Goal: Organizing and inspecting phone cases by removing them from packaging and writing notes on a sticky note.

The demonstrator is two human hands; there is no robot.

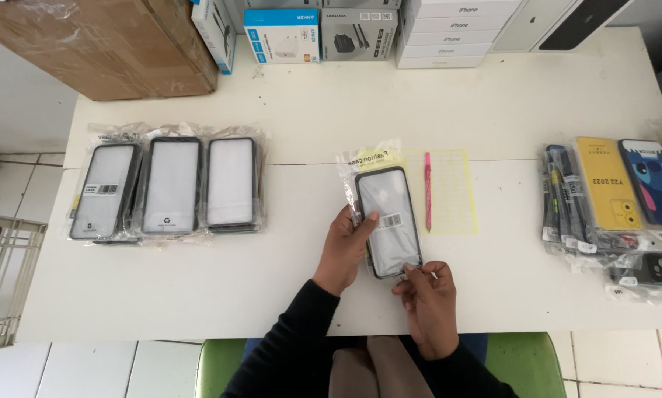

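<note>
The right hand pinches the near bottom corner of a bagged phone case; the left hand grasps its left edge, thumb on top. Just beyond the grip lie a pink pen and yellow sheet on the white table.

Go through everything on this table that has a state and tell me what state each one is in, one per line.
Bagged phone case: flat on the table, held by both hands.
Left hand: gripping the case's left edge.
Right hand: pinching its lower right corner.
Pink pen: lying on the yellow sheet.
Three bagged cases: side by side, sealed.
Cardboard box: closed.
</note>
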